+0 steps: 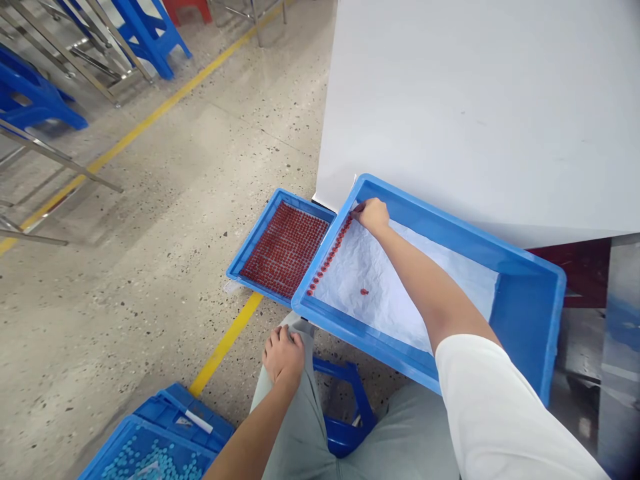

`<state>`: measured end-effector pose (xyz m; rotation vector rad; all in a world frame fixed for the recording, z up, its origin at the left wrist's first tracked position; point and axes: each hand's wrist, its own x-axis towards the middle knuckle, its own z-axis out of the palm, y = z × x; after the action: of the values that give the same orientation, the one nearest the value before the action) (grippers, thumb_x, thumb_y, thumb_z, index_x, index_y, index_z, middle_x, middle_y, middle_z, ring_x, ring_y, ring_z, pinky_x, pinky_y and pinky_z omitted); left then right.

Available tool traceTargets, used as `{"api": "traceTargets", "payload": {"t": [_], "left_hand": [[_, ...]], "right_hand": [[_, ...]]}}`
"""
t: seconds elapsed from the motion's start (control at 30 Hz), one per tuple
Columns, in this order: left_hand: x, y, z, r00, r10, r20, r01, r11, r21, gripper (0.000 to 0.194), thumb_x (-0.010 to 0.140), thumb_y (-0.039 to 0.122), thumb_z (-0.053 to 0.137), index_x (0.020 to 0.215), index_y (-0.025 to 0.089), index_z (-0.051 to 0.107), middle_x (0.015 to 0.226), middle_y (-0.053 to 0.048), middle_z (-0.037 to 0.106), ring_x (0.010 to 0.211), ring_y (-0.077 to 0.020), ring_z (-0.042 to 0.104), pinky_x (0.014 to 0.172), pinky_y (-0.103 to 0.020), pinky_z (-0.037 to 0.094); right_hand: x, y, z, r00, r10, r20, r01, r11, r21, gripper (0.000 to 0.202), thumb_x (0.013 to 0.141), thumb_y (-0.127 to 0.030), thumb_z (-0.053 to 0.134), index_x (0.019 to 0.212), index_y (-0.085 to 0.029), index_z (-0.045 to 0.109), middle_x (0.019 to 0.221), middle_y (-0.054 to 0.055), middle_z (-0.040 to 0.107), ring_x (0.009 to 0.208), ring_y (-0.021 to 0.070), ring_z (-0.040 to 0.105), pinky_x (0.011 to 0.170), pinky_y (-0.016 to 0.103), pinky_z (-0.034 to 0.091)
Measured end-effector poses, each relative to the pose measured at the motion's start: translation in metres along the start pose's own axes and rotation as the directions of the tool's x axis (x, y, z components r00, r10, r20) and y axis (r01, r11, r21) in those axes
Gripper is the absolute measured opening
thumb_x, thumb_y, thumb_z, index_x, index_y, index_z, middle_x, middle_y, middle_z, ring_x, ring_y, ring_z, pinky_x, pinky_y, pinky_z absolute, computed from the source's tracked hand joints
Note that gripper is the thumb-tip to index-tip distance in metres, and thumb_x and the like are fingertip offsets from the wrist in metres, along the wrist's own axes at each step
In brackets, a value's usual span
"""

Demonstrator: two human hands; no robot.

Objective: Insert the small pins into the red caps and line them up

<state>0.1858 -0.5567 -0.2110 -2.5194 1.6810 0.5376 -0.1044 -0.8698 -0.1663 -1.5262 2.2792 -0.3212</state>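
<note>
A large blue tray lined with white sheet lies at an angle before me. Small red pieces form a row along its left inner edge, and one loose red piece lies on the sheet. At the far end of that row, my right hand reaches down with fingers pinched together; what they hold is too small to make out. My left hand rests on my knee, fingers curled over it, holding nothing visible.
A smaller blue tray full of red pieces sits left of the large one. The white table is beyond. Bottom left, a blue bin holds light-blue pieces. Blue stools and metal frames stand at upper left.
</note>
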Motion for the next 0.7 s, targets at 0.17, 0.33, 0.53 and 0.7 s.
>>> {"api": "traceTargets", "payload": {"t": [0.17,0.33,0.53,0.7], "left_hand": [[0.000,0.000,0.000,1.000,0.002,-0.008,-0.002,1.000,0.001,0.037,0.089,0.031,0.041,0.119,0.023,0.063,0.126,-0.011,0.060,0.113,-0.0294,0.053,0.094,-0.044,0.036],[0.000,-0.001,0.000,1.000,0.005,-0.006,-0.005,1.000,0.000,0.038,0.089,0.031,0.041,0.120,0.023,0.063,0.127,-0.011,0.060,0.113,-0.0298,0.053,0.093,-0.044,0.036],[0.000,0.001,-0.003,1.000,0.010,0.000,-0.010,1.000,-0.006,0.038,0.089,0.032,0.041,0.119,0.022,0.063,0.127,-0.011,0.059,0.113,-0.0300,0.053,0.093,-0.044,0.036],[0.000,0.001,-0.004,1.000,0.005,0.004,-0.005,1.000,0.001,0.039,0.089,0.032,0.041,0.120,0.023,0.062,0.128,-0.011,0.059,0.112,-0.0292,0.053,0.093,-0.043,0.036]], "right_hand": [[-0.001,-0.001,0.001,1.000,0.029,-0.006,-0.029,0.999,-0.028,0.024,0.076,-0.035,0.068,0.092,-0.018,0.074,0.095,0.010,0.072,0.095,0.0271,0.065,0.086,0.041,0.052],[-0.004,-0.004,-0.002,0.999,0.046,-0.017,-0.046,0.999,-0.021,0.024,0.077,-0.037,0.067,0.091,-0.019,0.075,0.093,0.012,0.072,0.095,0.0293,0.065,0.085,0.044,0.052],[-0.012,-0.006,-0.012,0.998,0.040,-0.057,-0.042,0.999,-0.032,0.027,0.075,-0.038,0.068,0.090,-0.018,0.074,0.094,0.012,0.072,0.095,0.0288,0.065,0.084,0.041,0.052],[-0.044,0.016,-0.034,0.979,-0.184,-0.083,0.188,0.981,0.047,0.025,0.081,-0.034,0.057,0.091,-0.019,0.073,0.090,0.005,0.074,0.082,0.0206,0.068,0.082,0.033,0.051]]}}
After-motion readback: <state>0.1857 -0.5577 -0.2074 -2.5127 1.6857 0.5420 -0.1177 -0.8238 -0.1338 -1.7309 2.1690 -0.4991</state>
